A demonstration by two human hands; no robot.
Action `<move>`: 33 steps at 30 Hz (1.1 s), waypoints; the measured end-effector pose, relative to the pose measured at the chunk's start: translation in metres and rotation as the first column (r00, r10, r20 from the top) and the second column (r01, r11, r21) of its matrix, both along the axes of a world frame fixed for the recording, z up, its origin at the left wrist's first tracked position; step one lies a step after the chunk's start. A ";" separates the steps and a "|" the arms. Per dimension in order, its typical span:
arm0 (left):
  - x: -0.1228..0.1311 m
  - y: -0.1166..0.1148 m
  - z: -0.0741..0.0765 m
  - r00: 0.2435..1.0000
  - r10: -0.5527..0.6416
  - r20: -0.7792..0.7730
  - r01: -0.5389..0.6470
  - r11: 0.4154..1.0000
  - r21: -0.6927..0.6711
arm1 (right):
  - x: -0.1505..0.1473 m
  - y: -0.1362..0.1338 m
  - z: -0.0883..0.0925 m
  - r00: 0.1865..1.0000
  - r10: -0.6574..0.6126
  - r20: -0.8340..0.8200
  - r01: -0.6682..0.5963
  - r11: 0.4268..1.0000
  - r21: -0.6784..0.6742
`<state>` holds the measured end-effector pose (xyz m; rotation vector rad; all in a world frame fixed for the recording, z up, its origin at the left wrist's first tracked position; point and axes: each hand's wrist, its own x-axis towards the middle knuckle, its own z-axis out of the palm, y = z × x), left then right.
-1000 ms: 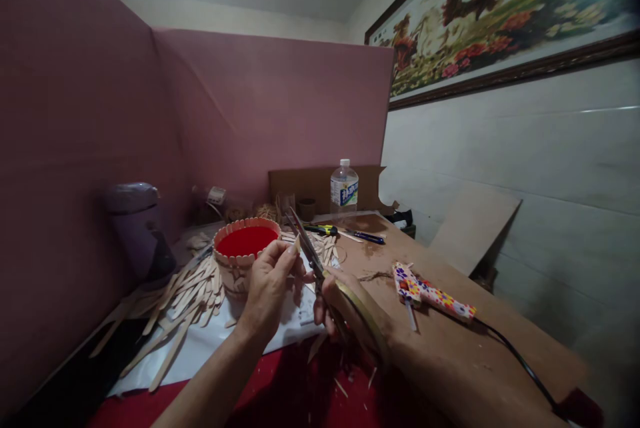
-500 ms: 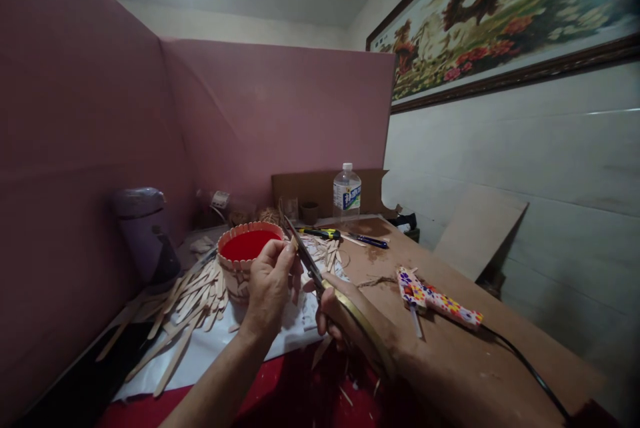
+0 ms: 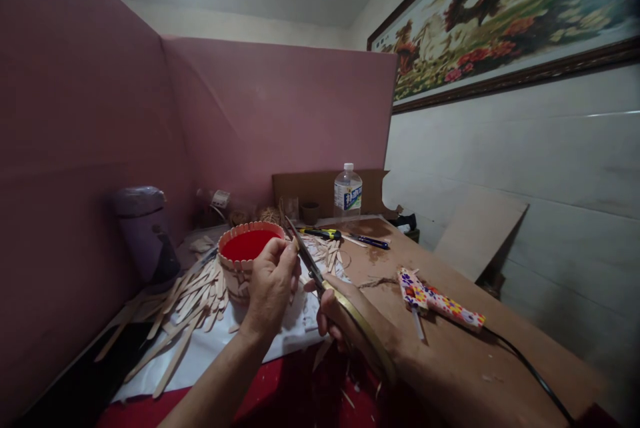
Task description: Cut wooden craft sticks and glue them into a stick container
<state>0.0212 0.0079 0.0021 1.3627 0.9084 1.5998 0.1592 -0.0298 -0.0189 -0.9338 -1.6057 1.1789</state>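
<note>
My right hand (image 3: 345, 315) is wrapped round the gold-handled scissors (image 3: 309, 260), whose blades point up and to the left. At the blades, my left hand (image 3: 273, 275) pinches a small pale piece (image 3: 295, 243), which looks like a bit of wooden craft stick and is mostly hidden by the fingers. Just behind my left hand stands a round container (image 3: 235, 275), red inside, with craft sticks fixed round its outside and a scalloped rim. Many loose craft sticks (image 3: 200, 298) lie to its left on a white sheet (image 3: 145, 371).
A flowered glue gun (image 3: 440, 305) with a black cord lies on the right of the brown table. Behind my hands are a yellow-and-black utility knife (image 3: 323, 233), a blue pen (image 3: 371, 241) and a plastic bottle (image 3: 348, 195). A purple tumbler (image 3: 145, 235) stands at the left.
Almost nothing differs. Both hands, the scissors and the small piece keep nearly the same place, and the view has shifted very slightly.
</note>
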 end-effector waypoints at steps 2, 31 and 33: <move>0.001 0.000 0.000 1.000 0.020 -0.013 -0.020 1.000 0.006 | 0.001 0.000 0.002 0.997 0.051 0.053 -0.049 0.998 -0.044; 0.008 -0.004 0.009 0.999 0.019 -0.047 -0.020 1.000 -0.007 | -0.010 -0.003 -0.004 0.976 -0.200 0.080 0.191 0.976 0.107; 0.009 -0.006 0.007 0.998 0.009 -0.068 -0.010 1.000 -0.015 | -0.011 0.000 -0.011 0.978 -0.203 0.054 0.196 0.975 0.105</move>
